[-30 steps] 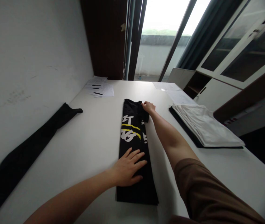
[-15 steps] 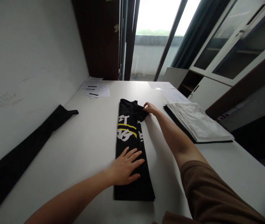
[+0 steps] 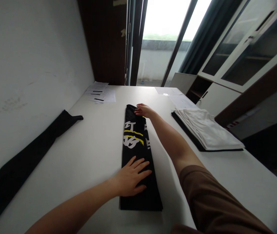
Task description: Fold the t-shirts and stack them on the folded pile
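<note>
A black T-shirt (image 3: 138, 203) with white lettering and yellow stripes lies folded into a long narrow strip on the white table. My left hand (image 3: 133, 177) rests flat on its near half, fingers spread. At the far end, my right hand (image 3: 143, 110) has its fingers bent together on the sleeve fabric, which is folded in over the strip. The fingertips partly cover that fabric.
To the right lies a folded stack of white cloth (image 3: 201, 128) over black cloth. A long black garment (image 3: 33, 154) stretches along the left by the wall. Paper sheets (image 3: 104, 95) lie at the table's (image 3: 96, 130) far edge.
My right hand has moved left, carrying the sleeve from the strip's right side in over its far end. The left hand stays flat on the T-shirt.
</note>
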Demonstrator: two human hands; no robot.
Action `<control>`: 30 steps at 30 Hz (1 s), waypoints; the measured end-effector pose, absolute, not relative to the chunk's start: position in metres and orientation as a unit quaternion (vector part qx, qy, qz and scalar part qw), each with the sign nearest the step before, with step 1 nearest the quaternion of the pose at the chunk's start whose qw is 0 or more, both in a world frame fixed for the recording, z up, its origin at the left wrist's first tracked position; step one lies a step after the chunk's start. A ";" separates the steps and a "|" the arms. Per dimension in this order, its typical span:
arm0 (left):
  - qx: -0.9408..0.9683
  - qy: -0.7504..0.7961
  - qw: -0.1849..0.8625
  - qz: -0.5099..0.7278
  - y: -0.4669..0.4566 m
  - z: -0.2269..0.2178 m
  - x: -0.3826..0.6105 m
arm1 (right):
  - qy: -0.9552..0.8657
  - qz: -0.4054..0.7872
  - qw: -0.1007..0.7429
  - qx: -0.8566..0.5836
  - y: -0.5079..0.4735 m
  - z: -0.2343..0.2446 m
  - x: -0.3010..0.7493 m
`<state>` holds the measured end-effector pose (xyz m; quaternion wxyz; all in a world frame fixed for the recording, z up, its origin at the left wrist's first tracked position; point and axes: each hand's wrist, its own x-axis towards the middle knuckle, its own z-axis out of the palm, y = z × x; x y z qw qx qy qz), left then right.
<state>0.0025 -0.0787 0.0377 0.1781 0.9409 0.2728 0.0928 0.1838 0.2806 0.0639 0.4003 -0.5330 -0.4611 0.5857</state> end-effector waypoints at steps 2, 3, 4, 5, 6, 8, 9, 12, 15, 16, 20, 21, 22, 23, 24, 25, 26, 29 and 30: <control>0.940 0.273 0.178 0.096 -0.080 0.038 0.002 | -0.479 0.567 0.409 -0.532 0.276 0.057 0.183; 0.940 0.274 0.180 0.098 -0.080 0.037 0.003 | -0.497 0.533 0.410 -0.549 0.273 0.052 0.184; 0.939 0.275 0.182 0.099 -0.080 0.037 0.003 | -0.527 0.482 0.404 -0.571 0.269 0.046 0.186; 0.938 0.276 0.184 0.101 -0.080 0.036 0.003 | -0.570 0.419 0.391 -0.589 0.264 0.039 0.189; 0.937 0.277 0.186 0.103 -0.080 0.035 0.003 | -0.624 0.349 0.369 -0.594 0.257 0.031 0.190; 0.936 0.278 0.188 0.106 -0.080 0.034 0.004 | -0.734 0.223 0.305 -0.564 0.243 0.015 0.192; 0.936 0.278 0.188 0.106 -0.080 0.034 0.004 | -0.777 0.177 0.267 -0.542 0.236 0.007 0.191; 0.939 0.273 0.184 0.102 -0.080 0.034 0.004 | -0.829 0.113 0.171 -0.520 0.223 -0.010 0.186; 0.944 0.267 0.172 0.095 -0.081 0.035 0.003 | -0.826 0.082 0.119 -0.544 0.223 -0.013 0.182; 0.945 0.264 0.167 0.093 -0.081 0.034 0.003 | -0.829 0.076 0.106 -0.545 0.225 -0.011 0.183; 0.953 0.249 0.152 0.082 -0.084 0.034 0.003 | -0.841 0.085 0.032 -0.533 0.230 -0.003 0.183; 0.954 0.246 0.149 0.080 -0.085 0.034 0.003 | -0.838 0.082 0.025 -0.538 0.230 -0.002 0.182; 0.955 0.245 0.147 0.079 -0.087 0.034 0.003 | -0.837 0.074 0.029 -0.542 0.229 0.000 0.179; 0.955 0.244 0.146 0.078 -0.088 0.034 0.004 | -0.838 0.065 0.039 -0.540 0.227 0.000 0.175; 0.956 0.243 0.145 0.078 -0.089 0.034 0.005 | -0.843 0.060 0.049 -0.533 0.226 0.001 0.170; 0.957 0.241 0.144 0.078 -0.090 0.034 0.006 | -0.849 0.061 0.053 -0.522 0.224 0.001 0.164; 0.957 0.238 0.144 0.079 -0.092 0.034 0.007 | -0.855 0.068 0.050 -0.512 0.223 0.000 0.158; 0.960 0.230 0.142 0.081 -0.096 0.035 0.010 | -0.843 0.087 0.031 -0.531 0.221 -0.002 0.139; 0.960 0.227 0.142 0.080 -0.097 0.035 0.011 | -0.836 0.080 0.036 -0.542 0.222 -0.003 0.134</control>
